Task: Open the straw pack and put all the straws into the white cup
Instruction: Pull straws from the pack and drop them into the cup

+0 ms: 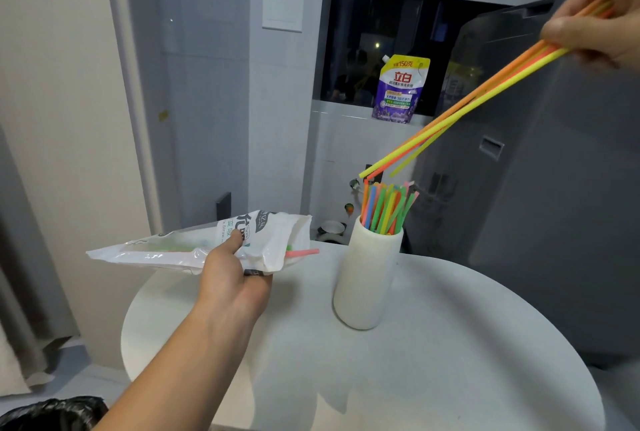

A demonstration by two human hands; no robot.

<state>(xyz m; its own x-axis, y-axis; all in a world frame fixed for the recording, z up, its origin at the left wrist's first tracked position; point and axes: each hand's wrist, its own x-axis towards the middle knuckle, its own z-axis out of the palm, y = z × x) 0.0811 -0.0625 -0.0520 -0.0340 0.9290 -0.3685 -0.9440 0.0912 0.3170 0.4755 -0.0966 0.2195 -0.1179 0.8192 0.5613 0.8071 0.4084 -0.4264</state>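
Observation:
My left hand (232, 278) grips the white straw pack (166, 250) level above the table's left side, its open mouth facing right. A pink straw (303, 252) and a green one poke out of that mouth. At the upper right, my right hand (595, 18) pinches a bunch of orange and yellow straws (464, 105) that slant down to the left. Their lower tips hang just above the white cup (367, 278). The cup stands upright on the table and holds several coloured straws (384, 205).
The round white table (433, 361) carries the cup. A purple detergent pouch (400, 89) stands on the window sill behind. A dark grey appliance (554, 188) rises at the right. A black bag (52, 413) lies at the bottom left, and a curtain hangs at the left edge.

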